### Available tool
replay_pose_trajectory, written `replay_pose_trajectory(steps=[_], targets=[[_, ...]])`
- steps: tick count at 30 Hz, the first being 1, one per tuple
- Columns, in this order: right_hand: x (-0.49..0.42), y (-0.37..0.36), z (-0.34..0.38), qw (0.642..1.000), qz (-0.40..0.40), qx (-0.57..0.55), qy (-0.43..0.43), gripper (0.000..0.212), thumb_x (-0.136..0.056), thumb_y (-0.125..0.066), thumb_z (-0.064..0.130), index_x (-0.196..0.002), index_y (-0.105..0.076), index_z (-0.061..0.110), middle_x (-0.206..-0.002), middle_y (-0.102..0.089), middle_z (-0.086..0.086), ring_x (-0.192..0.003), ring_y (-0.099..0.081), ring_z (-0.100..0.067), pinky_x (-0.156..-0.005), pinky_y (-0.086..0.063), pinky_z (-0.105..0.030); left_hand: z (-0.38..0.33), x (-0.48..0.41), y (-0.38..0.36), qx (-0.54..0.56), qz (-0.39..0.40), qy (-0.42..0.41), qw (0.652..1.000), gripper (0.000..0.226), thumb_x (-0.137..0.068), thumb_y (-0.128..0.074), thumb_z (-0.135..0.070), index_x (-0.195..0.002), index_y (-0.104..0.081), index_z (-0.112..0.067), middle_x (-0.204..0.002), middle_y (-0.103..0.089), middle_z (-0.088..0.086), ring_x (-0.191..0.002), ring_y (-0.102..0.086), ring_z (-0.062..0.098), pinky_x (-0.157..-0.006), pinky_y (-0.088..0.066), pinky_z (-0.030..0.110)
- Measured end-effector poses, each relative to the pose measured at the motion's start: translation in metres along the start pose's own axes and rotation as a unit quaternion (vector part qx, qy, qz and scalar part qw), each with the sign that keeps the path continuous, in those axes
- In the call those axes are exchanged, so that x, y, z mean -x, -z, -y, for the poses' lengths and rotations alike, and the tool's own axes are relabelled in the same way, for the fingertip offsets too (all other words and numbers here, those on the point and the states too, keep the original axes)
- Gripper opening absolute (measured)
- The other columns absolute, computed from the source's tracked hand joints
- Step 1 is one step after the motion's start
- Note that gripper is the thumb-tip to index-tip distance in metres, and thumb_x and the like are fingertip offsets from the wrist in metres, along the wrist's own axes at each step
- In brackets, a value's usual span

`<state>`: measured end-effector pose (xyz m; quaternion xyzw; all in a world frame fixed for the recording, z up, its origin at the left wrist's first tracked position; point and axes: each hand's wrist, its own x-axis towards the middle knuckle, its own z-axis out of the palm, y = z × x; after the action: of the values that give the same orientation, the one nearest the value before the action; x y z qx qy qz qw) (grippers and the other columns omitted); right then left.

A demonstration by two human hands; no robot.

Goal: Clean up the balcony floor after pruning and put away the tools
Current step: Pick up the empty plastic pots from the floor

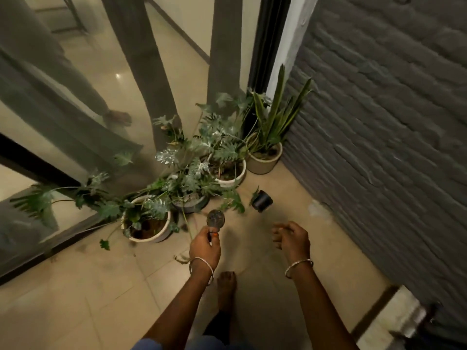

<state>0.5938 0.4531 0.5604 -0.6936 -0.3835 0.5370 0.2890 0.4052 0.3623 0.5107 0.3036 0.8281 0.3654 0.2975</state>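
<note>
My left hand (pixel 205 245) grips the handle of a small garden trowel (pixel 215 219), whose round soiled blade points up and away over the floor tiles. My right hand (pixel 290 237) hangs to the right of it with loosely curled fingers and holds nothing. A small black pot (pixel 262 201) lies tipped on its side on the floor, just beyond both hands. A dry cutting (pixel 182 258) lies on the tiles left of my left wrist. A green leaf (pixel 104 244) lies further left, near the front white pot.
Several potted plants stand in a row along the glass door: a front white pot (pixel 147 227), a dark pot (pixel 189 202), another white pot (pixel 231 174), and a snake plant pot (pixel 264 160) in the corner. A grey brick wall (pixel 379 122) runs on the right. My bare foot (pixel 226 286) stands below.
</note>
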Motion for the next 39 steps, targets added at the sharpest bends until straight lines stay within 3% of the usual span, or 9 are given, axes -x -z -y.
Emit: replay_pose_trajectory(steps=[4,12,19,23,26,30,35,39], targets=[[-0.059,-0.007,-0.026,0.999,-0.006,0.011,-0.031,0.025,-0.091,-0.051,-0.002,-0.087,-0.071,0.014,-0.082,-0.071,-0.009,-0.065,-0.063,-0.018,-0.055,-0.049,-0.027,0.024,-0.043,-0.041,-0.041,0.020,0.042,0.998,0.014,-0.092,-0.056,-0.012,-0.097,-0.068,-0.019,-0.085,-0.069,-0.001,-0.079,-0.064,0.020,-0.067,-0.040,0.025],[-0.190,-0.020,-0.143,0.996,0.010,0.070,-0.044,0.029,-0.089,-0.053,-0.004,-0.082,-0.069,0.019,-0.082,-0.072,-0.011,-0.064,-0.064,-0.022,-0.061,-0.050,-0.030,0.125,-0.145,-0.148,-0.135,0.062,0.076,0.986,0.017,-0.088,-0.060,-0.016,-0.105,-0.065,-0.014,-0.097,-0.070,0.007,-0.090,-0.066,0.026,-0.076,-0.047,0.030],[-0.318,-0.038,-0.242,0.995,0.029,0.100,0.000,0.035,-0.090,-0.051,-0.006,-0.076,-0.065,0.023,-0.077,-0.069,-0.007,-0.060,-0.062,-0.018,-0.054,-0.047,-0.025,0.229,-0.209,-0.236,-0.219,0.072,0.068,0.971,0.041,-0.088,-0.066,-0.027,-0.123,-0.057,-0.007,-0.123,-0.060,0.013,-0.114,-0.056,0.031,-0.094,-0.041,0.034],[-0.383,-0.051,-0.300,0.990,0.057,0.124,0.040,0.036,-0.089,-0.051,-0.005,-0.073,-0.063,0.025,-0.073,-0.066,-0.004,-0.048,-0.057,0.000,-0.047,-0.047,-0.016,0.288,-0.236,-0.288,-0.262,0.067,0.069,0.960,0.058,-0.086,-0.068,-0.037,-0.130,-0.049,-0.005,-0.131,-0.052,0.016,-0.120,-0.050,0.034,-0.099,-0.038,0.036],[-0.418,-0.058,-0.340,0.985,0.082,0.140,0.063,0.033,-0.088,-0.050,-0.006,-0.077,-0.066,0.021,-0.073,-0.066,0.002,-0.046,-0.057,0.001,-0.049,-0.049,-0.015,0.324,-0.258,-0.321,-0.280,0.062,0.062,0.956,0.072,-0.082,-0.071,-0.042,-0.137,-0.043,-0.005,-0.136,-0.046,0.018,-0.124,-0.045,0.037,-0.102,-0.038,0.039],[-0.455,-0.066,-0.392,0.979,0.106,0.145,0.092,0.033,-0.089,-0.049,-0.005,-0.081,-0.067,0.021,-0.075,-0.066,0.006,-0.052,-0.060,-0.003,-0.055,-0.053,-0.021,0.366,-0.297,-0.357,-0.300,0.041,0.049,0.952,0.090,-0.075,-0.077,-0.049,-0.142,-0.036,-0.004,-0.139,-0.042,0.020,-0.127,-0.041,0.039,-0.105,-0.036,0.041],[-0.491,-0.068,-0.437,0.979,0.124,0.133,0.098,0.029,-0.090,-0.050,-0.004,-0.085,-0.069,0.017,-0.080,-0.070,-0.005,-0.064,-0.064,-0.017,-0.062,-0.054,-0.030,0.397,-0.346,-0.378,-0.290,0.008,0.067,0.955,0.116,-0.066,-0.082,-0.053,-0.152,-0.020,-0.010,-0.154,-0.028,0.016,-0.138,-0.031,0.037,-0.114,-0.031,0.044],[-0.524,-0.075,-0.444,0.972,0.105,0.169,0.121,0.027,-0.088,-0.054,0.004,-0.083,-0.069,0.026,-0.081,-0.071,-0.002,-0.072,-0.067,-0.022,-0.069,-0.056,-0.035,0.408,-0.368,-0.382,-0.304,0.020,0.061,0.950,0.117,-0.064,-0.083,-0.053,-0.154,-0.016,-0.018,-0.155,-0.027,0.014,-0.138,-0.032,0.038,-0.112,-0.033,0.051]])
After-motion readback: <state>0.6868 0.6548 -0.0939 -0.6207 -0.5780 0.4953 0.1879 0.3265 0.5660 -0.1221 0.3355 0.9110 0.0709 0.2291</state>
